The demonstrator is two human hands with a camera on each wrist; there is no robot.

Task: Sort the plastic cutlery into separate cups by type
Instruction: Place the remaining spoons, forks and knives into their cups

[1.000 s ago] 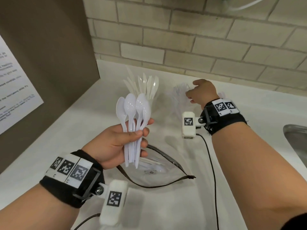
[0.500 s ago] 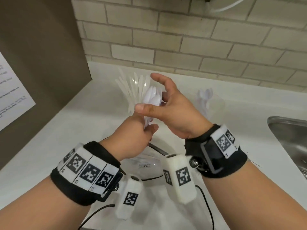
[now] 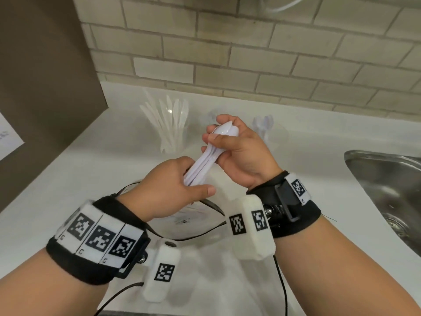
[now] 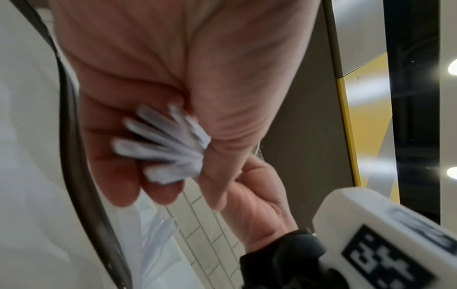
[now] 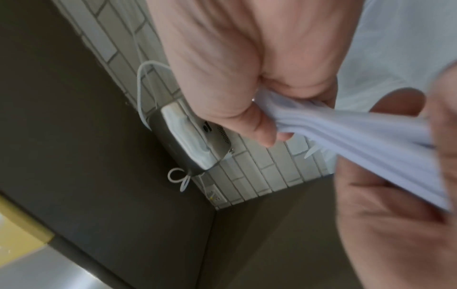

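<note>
Spoons (image 3: 208, 157) in a white plastic bundle run slantwise between our two hands above the counter (image 3: 95, 169), and much of them is hidden: the bowls sit inside our right hand (image 3: 237, 153), only one glossy rounded back showing between thumb and fingers, while the handle ends vanish into our left hand (image 3: 169, 190). From the left wrist view the flat handle tips (image 4: 160, 144) fan out against the palm, blurred. Our right hand is curled round the bowl end, our left hand closed round the handles – both clamped on the same bundle, near one another.

Behind the hands a clear cup (image 3: 173, 137) holds slim white knives (image 3: 169, 119), pointed ends up and splayed. Further right a second clear cup (image 3: 272, 137) is hard to make out – we see a few pale spoon bowls (image 3: 264, 124) in it, its walls nearly lost against the counter. Below our hands lies a clear plastic bag (image 3: 189, 224) with a dark rim, partly covered by our wrists. A steel sink (image 3: 387, 185) is cut off at the right edge
</note>
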